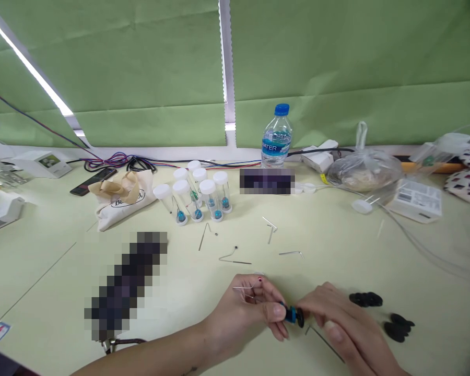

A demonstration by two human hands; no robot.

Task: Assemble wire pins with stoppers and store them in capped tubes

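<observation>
My left hand [254,308] is closed, pinching a small blue and black cylindrical part [292,314] with a black disc at its right end. A thin bent wire with a small dark tip [250,286] crosses the fingers of that hand. My right hand [344,324] reaches in from the right, its bent fingers at the disc end of the same part; the exact grip is partly hidden. Beside the right thumb, a hex key [324,343] runs under or against the hand; whether it is held I cannot tell.
Bent wires [235,261] and hex keys [292,254] lie ahead. Capped clear tubes [198,201] with blue parts stand behind them. Black pieces [366,299] sit at right. A cloth bag [129,201], water bottle [276,141], plastic bag [364,169] and cables [113,162] are farther back.
</observation>
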